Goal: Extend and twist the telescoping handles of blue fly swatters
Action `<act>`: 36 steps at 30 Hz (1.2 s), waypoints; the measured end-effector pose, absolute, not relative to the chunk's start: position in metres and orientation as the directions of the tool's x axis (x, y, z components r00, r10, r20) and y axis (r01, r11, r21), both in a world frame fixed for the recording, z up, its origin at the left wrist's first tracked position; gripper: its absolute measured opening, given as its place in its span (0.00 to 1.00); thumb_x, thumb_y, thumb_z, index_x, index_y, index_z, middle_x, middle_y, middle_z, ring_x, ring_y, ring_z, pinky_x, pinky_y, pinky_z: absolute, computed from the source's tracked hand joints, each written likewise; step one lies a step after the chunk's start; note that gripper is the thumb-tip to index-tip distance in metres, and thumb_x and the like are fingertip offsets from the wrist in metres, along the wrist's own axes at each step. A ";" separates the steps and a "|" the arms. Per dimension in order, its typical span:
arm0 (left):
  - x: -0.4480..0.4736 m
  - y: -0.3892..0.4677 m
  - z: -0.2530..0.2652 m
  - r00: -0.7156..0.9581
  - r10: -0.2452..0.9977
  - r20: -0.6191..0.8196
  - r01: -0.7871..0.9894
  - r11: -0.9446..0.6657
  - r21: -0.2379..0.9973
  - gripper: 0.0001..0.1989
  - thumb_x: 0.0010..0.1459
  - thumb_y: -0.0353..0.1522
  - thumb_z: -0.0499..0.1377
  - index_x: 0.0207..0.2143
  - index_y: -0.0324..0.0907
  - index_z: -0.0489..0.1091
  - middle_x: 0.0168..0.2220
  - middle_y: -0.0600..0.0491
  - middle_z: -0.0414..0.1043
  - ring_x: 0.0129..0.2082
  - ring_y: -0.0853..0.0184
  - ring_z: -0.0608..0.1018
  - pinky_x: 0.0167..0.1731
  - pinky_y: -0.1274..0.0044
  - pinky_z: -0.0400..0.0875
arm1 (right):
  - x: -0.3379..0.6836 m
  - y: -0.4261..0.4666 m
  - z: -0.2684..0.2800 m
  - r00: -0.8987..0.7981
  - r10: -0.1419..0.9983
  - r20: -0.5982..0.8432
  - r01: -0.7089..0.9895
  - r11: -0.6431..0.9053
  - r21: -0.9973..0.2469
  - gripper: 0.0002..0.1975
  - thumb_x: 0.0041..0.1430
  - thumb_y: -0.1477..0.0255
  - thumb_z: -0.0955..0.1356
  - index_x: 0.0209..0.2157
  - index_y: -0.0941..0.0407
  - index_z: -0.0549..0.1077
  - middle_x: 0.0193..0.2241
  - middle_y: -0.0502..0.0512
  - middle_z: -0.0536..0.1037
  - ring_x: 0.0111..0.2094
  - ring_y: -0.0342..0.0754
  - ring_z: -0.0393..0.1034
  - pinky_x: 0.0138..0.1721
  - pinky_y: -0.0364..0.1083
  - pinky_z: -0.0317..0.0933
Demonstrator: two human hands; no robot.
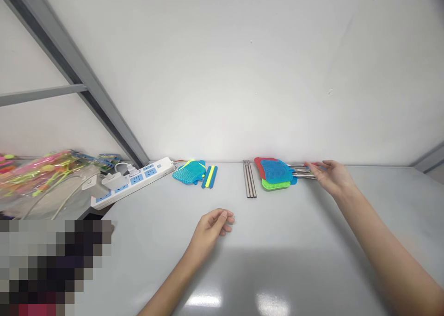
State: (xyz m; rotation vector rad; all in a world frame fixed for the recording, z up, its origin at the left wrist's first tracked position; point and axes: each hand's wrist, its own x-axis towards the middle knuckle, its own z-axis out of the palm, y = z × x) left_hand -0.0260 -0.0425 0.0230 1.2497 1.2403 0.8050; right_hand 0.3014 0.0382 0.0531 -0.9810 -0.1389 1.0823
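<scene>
A stack of fly swatters lies at the wall, with a blue mesh head [275, 171], a red head [260, 165] and a green head [277, 185]. Their metal rods [301, 170] point right, toward my right hand [331, 177]. That hand is at the handle ends with its palm turned up and fingers apart, gripping nothing I can see. Over the table nearer to me, my left hand [214, 223] is loosely curled, thumb against the fingers, with nothing visible in it. Three loose metal tubes [249, 179] lie beyond it, beside the swatter heads.
Loose blue-green swatter heads [190, 172] and blue and yellow plastic strips [209, 177] lie left of the tubes. A white power strip [135, 182] with plugs runs along the table's left side. Bagged colourful items [45, 172] are farther left, by a grey metal frame [93, 89].
</scene>
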 end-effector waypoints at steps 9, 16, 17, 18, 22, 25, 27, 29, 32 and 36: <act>-0.028 -0.041 0.016 0.117 0.990 -0.085 0.268 0.051 0.962 0.16 0.51 0.41 0.49 0.33 0.39 0.67 0.31 0.49 0.71 0.28 0.68 0.72 0.27 0.78 0.64 | 0.232 0.019 0.051 0.014 0.985 -0.172 -0.493 -0.143 -0.858 0.10 0.52 0.76 0.59 0.35 0.63 0.68 0.32 0.61 0.73 0.35 0.47 0.70 0.38 0.44 0.65; -0.038 -0.033 0.014 0.010 0.995 0.095 0.484 -0.088 0.870 0.14 0.53 0.40 0.47 0.37 0.43 0.66 0.35 0.52 0.70 0.33 0.67 0.72 0.32 0.76 0.65 | 0.175 -0.008 0.018 -0.377 0.866 -0.328 -0.320 -0.454 -0.832 0.18 0.53 0.69 0.60 0.46 0.60 0.60 0.31 0.62 0.74 0.31 0.48 0.71 0.41 0.51 0.61; -0.039 -0.032 0.013 0.000 0.993 0.118 0.509 -0.101 0.855 0.14 0.53 0.39 0.47 0.37 0.43 0.66 0.36 0.52 0.70 0.33 0.67 0.72 0.33 0.76 0.65 | 0.175 -0.009 0.013 -0.386 0.868 -0.312 -0.336 -0.447 -0.829 0.19 0.53 0.70 0.60 0.47 0.59 0.57 0.32 0.62 0.74 0.31 0.48 0.71 0.41 0.51 0.60; -0.041 -0.030 0.012 -0.007 0.989 0.146 0.538 -0.119 0.835 0.14 0.53 0.39 0.47 0.38 0.43 0.65 0.37 0.52 0.69 0.34 0.67 0.72 0.33 0.76 0.65 | 0.175 -0.009 0.009 -0.390 0.873 -0.294 -0.354 -0.437 -0.827 0.19 0.53 0.70 0.60 0.48 0.58 0.56 0.32 0.61 0.74 0.32 0.48 0.71 0.42 0.51 0.60; -0.050 -0.014 0.007 0.033 0.954 0.300 0.691 -0.238 0.682 0.15 0.54 0.36 0.45 0.43 0.43 0.62 0.44 0.49 0.64 0.42 0.65 0.68 0.39 0.73 0.63 | 0.178 -0.007 -0.001 -0.358 0.898 -0.256 -0.383 -0.391 -0.837 0.18 0.54 0.70 0.59 0.47 0.57 0.55 0.32 0.61 0.74 0.32 0.49 0.71 0.41 0.52 0.60; -0.060 0.009 0.004 0.066 0.888 0.455 0.817 -0.310 0.487 0.16 0.54 0.32 0.44 0.46 0.41 0.60 0.46 0.47 0.60 0.48 0.63 0.62 0.47 0.69 0.56 | 0.176 -0.006 0.000 -0.304 0.917 -0.258 -0.372 -0.364 -0.854 0.16 0.54 0.70 0.59 0.45 0.57 0.56 0.28 0.59 0.74 0.29 0.48 0.72 0.37 0.51 0.63; -0.068 0.026 0.001 0.085 0.861 0.502 0.889 -0.294 0.352 0.18 0.54 0.30 0.44 0.47 0.40 0.59 0.49 0.45 0.56 0.51 0.61 0.59 0.48 0.68 0.54 | 0.173 -0.007 0.003 -0.272 0.923 -0.273 -0.353 -0.359 -0.864 0.15 0.54 0.70 0.59 0.44 0.57 0.57 0.26 0.57 0.74 0.27 0.48 0.72 0.35 0.50 0.64; -0.075 0.042 -0.004 0.091 0.874 0.477 0.938 -0.236 0.254 0.20 0.53 0.29 0.45 0.49 0.41 0.58 0.51 0.44 0.54 0.52 0.59 0.57 0.46 0.67 0.54 | 0.171 -0.008 0.007 -0.204 0.934 -0.294 -0.317 -0.347 -0.883 0.13 0.54 0.70 0.59 0.42 0.58 0.57 0.24 0.56 0.74 0.24 0.47 0.72 0.31 0.48 0.65; -0.085 0.056 -0.012 0.056 0.910 0.410 0.973 -0.142 0.183 0.20 0.53 0.31 0.44 0.49 0.42 0.58 0.53 0.45 0.54 0.53 0.57 0.55 0.45 0.64 0.52 | 0.171 -0.008 0.009 -0.135 0.937 -0.322 -0.234 -0.346 -0.909 0.13 0.54 0.70 0.59 0.41 0.58 0.58 0.20 0.53 0.72 0.20 0.47 0.71 0.24 0.46 0.66; -0.093 0.059 -0.016 0.084 0.901 0.426 0.976 -0.160 0.147 0.18 0.55 0.32 0.43 0.49 0.44 0.58 0.51 0.47 0.60 0.50 0.60 0.60 0.46 0.64 0.46 | 0.177 -0.006 0.006 -0.112 0.942 -0.317 -0.106 -0.329 -0.938 0.15 0.53 0.66 0.59 0.42 0.57 0.59 0.16 0.50 0.70 0.15 0.46 0.68 0.15 0.43 0.63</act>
